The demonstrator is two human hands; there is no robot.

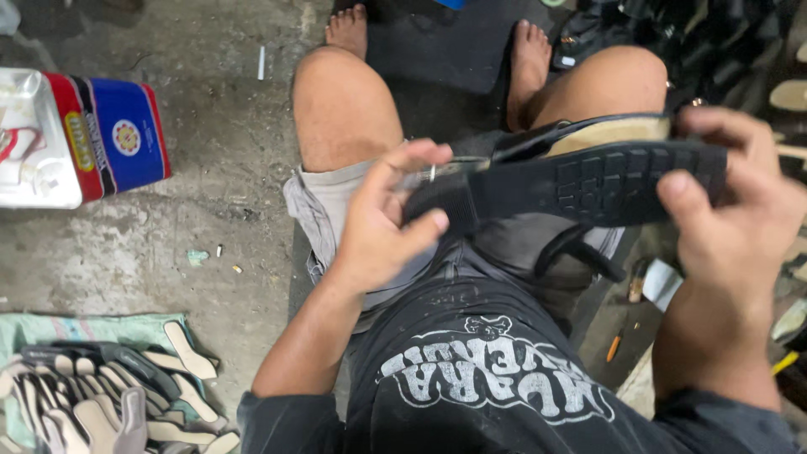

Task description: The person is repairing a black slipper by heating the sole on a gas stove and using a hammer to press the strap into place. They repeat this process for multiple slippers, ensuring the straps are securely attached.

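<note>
Above the lap, left hand [378, 223] and right hand [731, 219] grip a black sandal [588, 181] endwise; uneven pressure may loosen the strap.

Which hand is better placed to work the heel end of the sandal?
Left. The left hand already pinches the sandal at its heel end, thumb on the black sole. The right hand holds the toe end, far from it.
</note>
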